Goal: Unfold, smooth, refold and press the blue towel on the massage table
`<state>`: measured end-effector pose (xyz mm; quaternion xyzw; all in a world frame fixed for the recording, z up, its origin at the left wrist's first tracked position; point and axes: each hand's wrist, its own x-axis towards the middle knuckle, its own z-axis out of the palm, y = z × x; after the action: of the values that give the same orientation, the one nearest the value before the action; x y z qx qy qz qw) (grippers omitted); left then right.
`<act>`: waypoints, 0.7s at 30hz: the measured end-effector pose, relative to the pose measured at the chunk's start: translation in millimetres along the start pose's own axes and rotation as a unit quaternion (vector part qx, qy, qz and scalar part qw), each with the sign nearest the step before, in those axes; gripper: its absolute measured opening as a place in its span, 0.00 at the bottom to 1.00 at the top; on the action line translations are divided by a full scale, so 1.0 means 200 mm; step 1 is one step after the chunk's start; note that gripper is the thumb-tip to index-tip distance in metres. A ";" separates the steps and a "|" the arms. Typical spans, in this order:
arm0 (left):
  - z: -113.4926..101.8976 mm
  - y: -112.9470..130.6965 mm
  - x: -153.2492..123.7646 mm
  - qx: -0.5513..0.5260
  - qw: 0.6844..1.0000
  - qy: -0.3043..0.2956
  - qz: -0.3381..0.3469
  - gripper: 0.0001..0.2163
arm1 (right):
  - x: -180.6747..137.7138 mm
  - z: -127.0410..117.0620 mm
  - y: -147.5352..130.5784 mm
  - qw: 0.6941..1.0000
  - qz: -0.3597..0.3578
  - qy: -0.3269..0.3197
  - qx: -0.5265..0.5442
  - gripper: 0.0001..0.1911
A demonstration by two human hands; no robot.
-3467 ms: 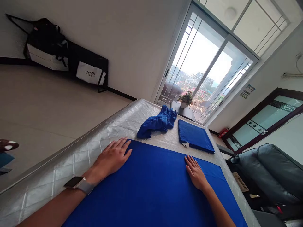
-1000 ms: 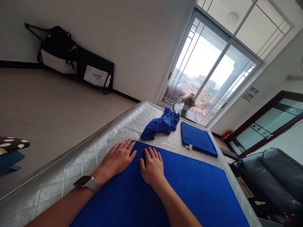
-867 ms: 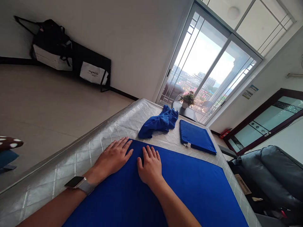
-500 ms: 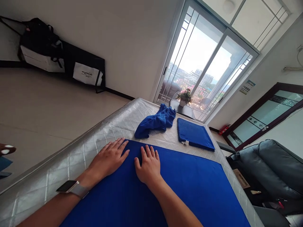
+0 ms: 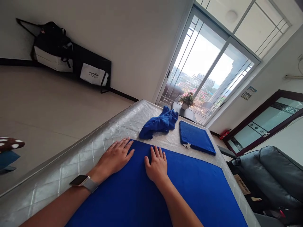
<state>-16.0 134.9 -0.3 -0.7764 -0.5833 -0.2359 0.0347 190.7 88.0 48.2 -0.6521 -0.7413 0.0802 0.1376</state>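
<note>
A large blue cloth [image 5: 199,179] lies spread smooth over a silver quilted surface [image 5: 78,160]. My left hand [image 5: 118,156] rests flat at its far left corner, fingers stretched out and partly past the edge; a watch [image 5: 84,182] is on that wrist. Close by on the right, my right hand [image 5: 157,165] presses flat on the same cloth, thumb apart from the fingers. Beyond the far edge sits a crumpled blue cloth [image 5: 159,123]. To its right lies a neatly folded blue cloth [image 5: 197,137] with a small white tag [image 5: 187,145].
A black sofa [image 5: 274,170] stands at the right. Behind the far end are a potted plant [image 5: 187,100] and a sliding glass door [image 5: 208,69]. Bags [image 5: 94,74] and a black backpack [image 5: 52,37] stand along the left wall. A spotted brown item [image 5: 10,144] shows at the left edge.
The view has turned slightly left, so the scene sits further right. Both hands stay flat on the spread cloth, in nearly the same places.
</note>
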 end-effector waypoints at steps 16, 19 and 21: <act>0.05 -0.03 -0.01 -0.022 1.000 0.016 0.000 0.28 | -0.03 -0.08 0.27 0.998 0.050 0.000 -0.033 0.34; 0.06 -0.03 -0.01 -0.013 1.000 0.019 -0.001 0.28 | -0.04 -0.10 0.31 0.998 0.053 0.004 -0.034 0.34; 0.05 -0.03 -0.01 -0.011 1.000 0.019 -0.001 0.28 | -0.05 -0.11 0.34 0.998 0.056 0.006 -0.038 0.34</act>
<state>-18.4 139.1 -11.4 -0.7719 -0.5804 -0.2570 0.0364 263.4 85.2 48.6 -0.6979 -0.7051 0.0555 0.1127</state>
